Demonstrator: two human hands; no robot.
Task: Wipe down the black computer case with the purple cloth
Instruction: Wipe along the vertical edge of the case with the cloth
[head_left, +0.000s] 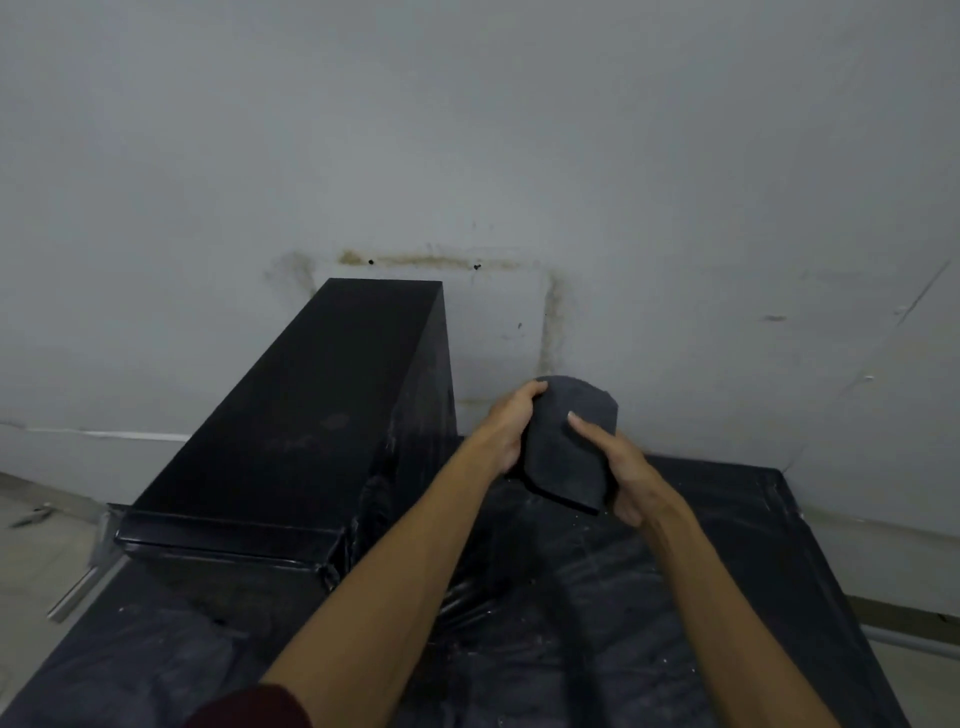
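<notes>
Both hands hold the folded purple cloth (569, 441) up above the black-wrapped table (727, 545), left hand (506, 431) curled round its left edge, right hand (621, 467) gripping its right edge, thumb on front, just right of the upright black computer case (291, 415) by the wall (467, 130).

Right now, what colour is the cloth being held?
The cloth looks plain dark slate grey, seen in the head view.

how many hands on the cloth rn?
2. The left hand grips the cloth at its left edge; the right hand holds its right edge, thumb on the front. Neither touches the computer case.
</notes>
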